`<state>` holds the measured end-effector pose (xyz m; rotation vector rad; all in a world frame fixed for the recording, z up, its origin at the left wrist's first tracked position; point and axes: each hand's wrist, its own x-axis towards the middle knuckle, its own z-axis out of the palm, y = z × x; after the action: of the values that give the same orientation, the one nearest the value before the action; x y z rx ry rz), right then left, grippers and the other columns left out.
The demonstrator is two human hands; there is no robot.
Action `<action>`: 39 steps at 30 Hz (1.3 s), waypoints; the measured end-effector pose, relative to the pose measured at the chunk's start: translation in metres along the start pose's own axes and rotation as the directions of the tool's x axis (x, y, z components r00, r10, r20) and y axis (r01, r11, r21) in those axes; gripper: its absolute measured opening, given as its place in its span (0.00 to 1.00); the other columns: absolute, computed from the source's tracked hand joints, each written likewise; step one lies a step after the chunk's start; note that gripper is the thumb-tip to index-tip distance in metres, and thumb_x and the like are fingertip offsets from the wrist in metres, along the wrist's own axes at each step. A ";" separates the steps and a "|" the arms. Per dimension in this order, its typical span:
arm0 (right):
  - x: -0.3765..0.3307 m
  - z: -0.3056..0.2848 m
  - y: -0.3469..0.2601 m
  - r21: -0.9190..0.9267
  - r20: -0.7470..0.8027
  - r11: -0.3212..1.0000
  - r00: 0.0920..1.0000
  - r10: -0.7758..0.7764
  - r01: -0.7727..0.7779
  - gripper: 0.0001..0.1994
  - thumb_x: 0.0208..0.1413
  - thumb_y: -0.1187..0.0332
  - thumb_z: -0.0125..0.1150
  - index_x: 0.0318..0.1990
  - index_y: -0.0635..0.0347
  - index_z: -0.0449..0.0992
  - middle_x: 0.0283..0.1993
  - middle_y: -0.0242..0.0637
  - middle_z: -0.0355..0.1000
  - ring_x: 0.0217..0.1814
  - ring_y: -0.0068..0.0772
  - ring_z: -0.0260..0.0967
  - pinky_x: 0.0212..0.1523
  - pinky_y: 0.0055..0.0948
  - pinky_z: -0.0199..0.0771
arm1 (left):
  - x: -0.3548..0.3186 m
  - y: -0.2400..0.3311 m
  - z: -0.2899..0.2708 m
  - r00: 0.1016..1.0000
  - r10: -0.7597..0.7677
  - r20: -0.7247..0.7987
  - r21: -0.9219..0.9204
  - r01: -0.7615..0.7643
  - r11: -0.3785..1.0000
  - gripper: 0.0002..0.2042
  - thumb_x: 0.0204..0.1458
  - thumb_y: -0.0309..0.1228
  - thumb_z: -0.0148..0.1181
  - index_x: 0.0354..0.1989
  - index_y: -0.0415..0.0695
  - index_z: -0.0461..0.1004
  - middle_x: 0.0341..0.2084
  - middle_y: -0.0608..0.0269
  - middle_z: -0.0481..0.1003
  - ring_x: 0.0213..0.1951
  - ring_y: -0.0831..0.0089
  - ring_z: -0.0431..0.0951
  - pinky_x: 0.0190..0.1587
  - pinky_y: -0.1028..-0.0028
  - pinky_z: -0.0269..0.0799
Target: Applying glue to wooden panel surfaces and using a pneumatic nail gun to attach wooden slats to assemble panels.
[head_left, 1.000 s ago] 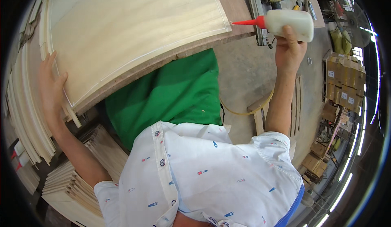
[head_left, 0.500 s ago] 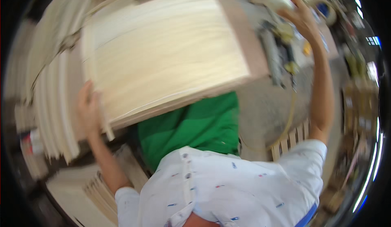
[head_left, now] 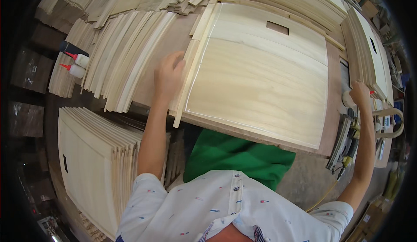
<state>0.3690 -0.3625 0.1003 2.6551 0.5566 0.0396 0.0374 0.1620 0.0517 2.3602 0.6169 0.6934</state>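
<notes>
A pale wooden panel (head_left: pixel 260 81) with a small rectangular cutout lies on the bench before me. White glue lines (head_left: pixel 197 75) run along its left and front edges. Beside the left edge is a thin wooden strip (head_left: pixel 195 59), its near end jutting past the bench front. My left hand (head_left: pixel 168 75) is just left of that strip, fingers bent and apart, slightly blurred, with nothing visible in it. Out at the right, my right hand (head_left: pixel 361 93) is closed around a white glue bottle (head_left: pixel 348 99) with a red tip, partly hidden by the fingers.
Rows of wooden strips (head_left: pixel 126 55) cover the left of the bench, with two red-tipped white bottles (head_left: pixel 77 71) on them. Grooved panels (head_left: pixel 87 155) stand stacked at lower left. A yellow-and-black air tool (head_left: pixel 349 153) lies near the right edge. Further panels (head_left: pixel 365 46) stand beyond.
The view has swung to the right, and the panel sits farther right in it. My left hand has come away from the strip's near end. My right hand remains out at the right.
</notes>
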 end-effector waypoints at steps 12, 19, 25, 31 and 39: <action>-0.128 -0.044 -0.091 0.672 -0.237 0.712 0.970 -0.052 0.202 0.13 0.53 0.74 0.61 0.47 0.67 0.74 0.41 0.47 0.75 0.43 0.47 0.73 0.45 0.35 0.71 | 0.235 -0.049 0.072 0.879 0.470 -0.077 0.685 -0.296 0.665 0.08 0.49 0.27 0.58 0.38 0.42 0.75 0.42 0.50 0.74 0.48 0.53 0.73 0.52 0.57 0.67; -0.177 -0.025 -0.081 0.838 0.007 0.535 0.983 0.186 -0.107 0.13 0.55 0.76 0.59 0.47 0.69 0.74 0.39 0.45 0.76 0.40 0.37 0.74 0.45 0.30 0.72 | 0.275 -0.073 0.075 0.914 0.405 0.036 0.712 -0.308 0.631 0.07 0.51 0.30 0.57 0.36 0.42 0.76 0.36 0.52 0.76 0.45 0.52 0.74 0.47 0.60 0.71; -0.164 -0.036 -0.104 0.888 -0.077 0.460 0.986 0.151 -0.001 0.12 0.56 0.76 0.59 0.47 0.70 0.74 0.38 0.43 0.77 0.40 0.33 0.76 0.44 0.27 0.72 | 0.237 -0.065 0.053 0.989 0.086 -0.119 0.455 -0.022 0.890 0.10 0.53 0.32 0.53 0.32 0.37 0.76 0.29 0.48 0.79 0.34 0.50 0.78 0.39 0.58 0.74; -0.126 -0.080 -0.183 0.943 -0.196 0.273 0.981 -0.005 0.190 0.11 0.57 0.73 0.61 0.46 0.69 0.76 0.38 0.42 0.78 0.42 0.31 0.76 0.45 0.26 0.73 | 0.128 -0.032 0.017 0.944 -0.324 -0.058 -0.460 0.263 0.848 0.15 0.58 0.32 0.44 0.31 0.32 0.75 0.26 0.53 0.79 0.25 0.71 0.76 0.31 0.71 0.72; -0.064 -0.138 -0.354 0.924 -0.198 -0.367 0.953 -0.230 0.104 0.23 0.62 0.65 0.56 0.60 0.69 0.63 0.38 0.40 0.74 0.38 0.26 0.73 0.32 0.25 0.75 | -0.082 0.052 -0.015 0.900 -0.422 0.108 -0.789 0.336 0.514 0.17 0.65 0.31 0.42 0.54 0.30 0.68 0.41 0.53 0.76 0.34 0.73 0.76 0.35 0.76 0.72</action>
<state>0.1605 -0.0383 0.0833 4.0691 1.5436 -1.3382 -0.0201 0.0843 0.0695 1.2854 0.6570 0.6864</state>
